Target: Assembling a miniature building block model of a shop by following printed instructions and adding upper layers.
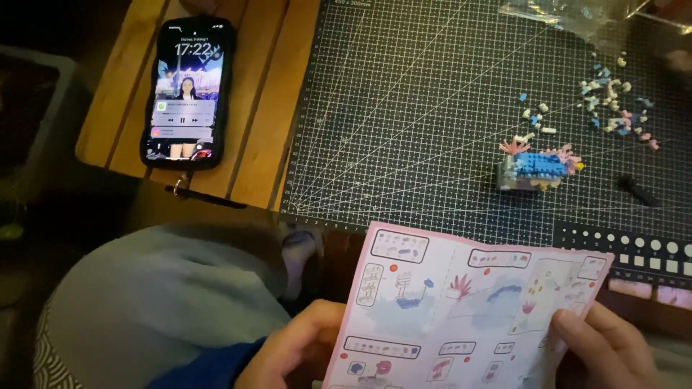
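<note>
You held the pink-edged paper instruction sheet between both hands, low over your lap: your left hand pinched its left edge, your right hand pinched its right edge. Beyond your grip lay the dark gridded cutting mat, bearing a small blue-and-pink brick model and scattered loose tiny bricks. Far left of your grip, a black smartphone rested on the wooden slatted table.
</note>
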